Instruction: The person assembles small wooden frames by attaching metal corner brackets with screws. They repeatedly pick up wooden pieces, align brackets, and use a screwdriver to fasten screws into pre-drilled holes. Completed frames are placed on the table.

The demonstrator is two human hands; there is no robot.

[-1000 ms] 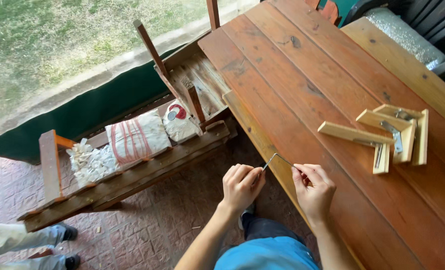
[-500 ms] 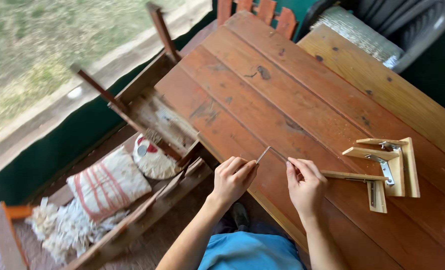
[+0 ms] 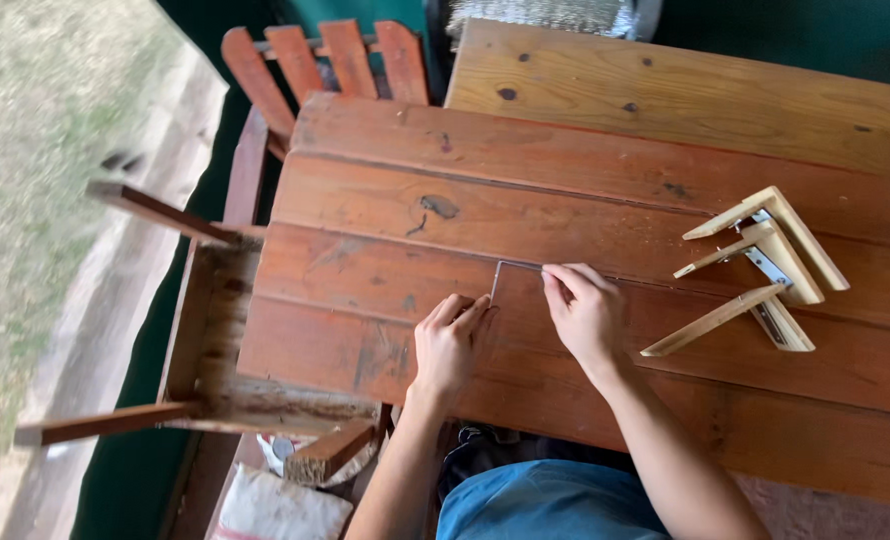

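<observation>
At the near edge of the view, a blue garment [image 3: 550, 500] on the person's lap is seen below the reddish-brown plank tabletop [image 3: 385, 210]. The left hand [image 3: 447, 345] is laid on the tabletop with its fingers [image 3: 470, 312] extended and close together, the tips touching the lower end of a thin bent metal wire [image 3: 500, 275]. The right hand [image 3: 585, 310] is placed just beside it, its fingers [image 3: 565, 280] pinched narrowly on the other end of the wire. The wire is bent into an angle and lies between the two hands, on the middle plank of the tabletop. To the right, apart from the hands, a pale wooden bracket assembly with metal hinges [image 3: 765, 265] is laid on the tabletop. To the left, below the tabletop edge, an upturned dark wooden stool [image 3: 200, 330] is seen. Farther off, a lighter pine plank [image 3: 685, 90] adjoins the tabletop, and the slatted back of a red wooden chair [image 3: 330, 60] is visible beyond it
</observation>
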